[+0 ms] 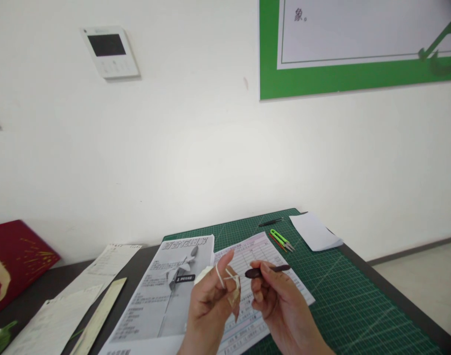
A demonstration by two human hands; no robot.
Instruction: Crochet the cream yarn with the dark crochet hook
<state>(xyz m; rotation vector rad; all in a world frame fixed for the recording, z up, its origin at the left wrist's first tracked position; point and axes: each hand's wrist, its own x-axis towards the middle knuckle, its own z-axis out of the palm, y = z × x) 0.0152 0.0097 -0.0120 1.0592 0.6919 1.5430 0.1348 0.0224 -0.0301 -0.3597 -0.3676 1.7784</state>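
My right hand (284, 303) pinches a crochet hook with a dark brown handle (253, 273), its thin metal tip pointing left. White yarn (220, 275) loops around a raised finger of my left hand (208, 305) and runs across to the hook's tip. Between the left fingers is a small cream strand or piece of yarn work (234, 292), partly hidden. Behind the left hand shows something white and rounded (203, 272), perhaps a ball of yarn. Both hands are held above printed sheets.
A green cutting mat (344, 291) bears a chart sheet (297, 292), a flower pattern page (147, 301), green thread snips (280, 238), a dark pointed tool (271, 222) and white paper (314, 231). Further left are handwritten papers (62, 310) and a red bag (21, 261). A wall rises behind.
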